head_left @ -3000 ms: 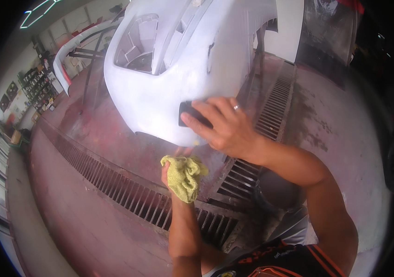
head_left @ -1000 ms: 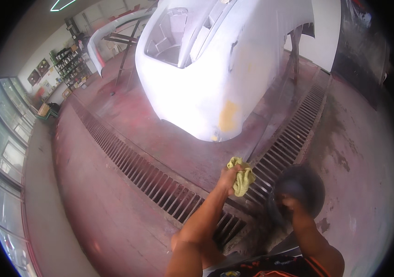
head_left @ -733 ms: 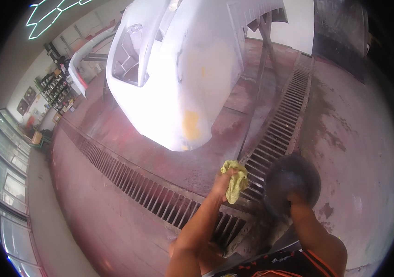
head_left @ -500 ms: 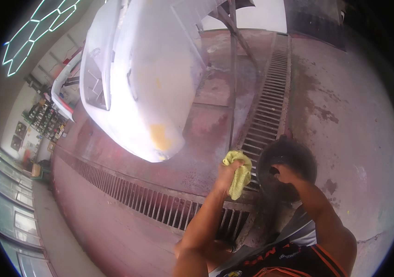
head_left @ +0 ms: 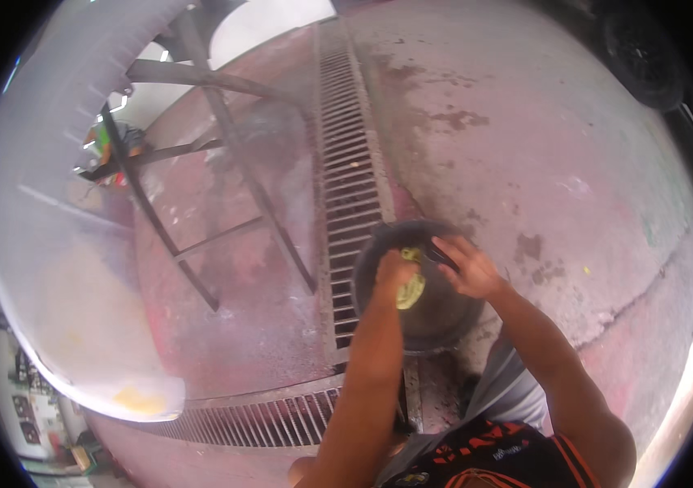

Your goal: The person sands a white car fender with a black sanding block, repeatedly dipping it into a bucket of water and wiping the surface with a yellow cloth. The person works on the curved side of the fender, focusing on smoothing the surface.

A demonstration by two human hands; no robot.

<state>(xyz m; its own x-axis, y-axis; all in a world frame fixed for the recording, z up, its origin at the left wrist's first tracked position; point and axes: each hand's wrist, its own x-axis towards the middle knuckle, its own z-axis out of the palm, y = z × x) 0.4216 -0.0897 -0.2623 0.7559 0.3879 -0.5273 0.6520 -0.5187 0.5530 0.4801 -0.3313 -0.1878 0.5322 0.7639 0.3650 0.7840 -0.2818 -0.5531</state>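
A round dark basin point(head_left: 456, 319) sits on the floor beside the drain grating. Over its left part, my left hand point(head_left: 394, 270) is closed around a yellow-green cloth point(head_left: 413, 293), which hangs down into the basin's opening. At the basin's right side, my right hand point(head_left: 471, 270) grips a small dark block-like object point(head_left: 441, 257); my fingers cover part of it, and its kind is unclear. The basin's interior is dark, and I cannot make out how much water it holds.
A slotted drain grating point(head_left: 352, 175) runs away from me and joins a second one point(head_left: 257, 423). Left stands a large whitish-grey vehicle panel point(head_left: 78, 268) with yellowish patches, near a metal stand point(head_left: 236, 159). A dark car wheel point(head_left: 643, 57) shows far right. Wet stains mark the floor.
My left hand has brought the cloth from left of the basin to above its opening. The right hand has lifted toward the basin's right side with the dark object. The view has turned right.
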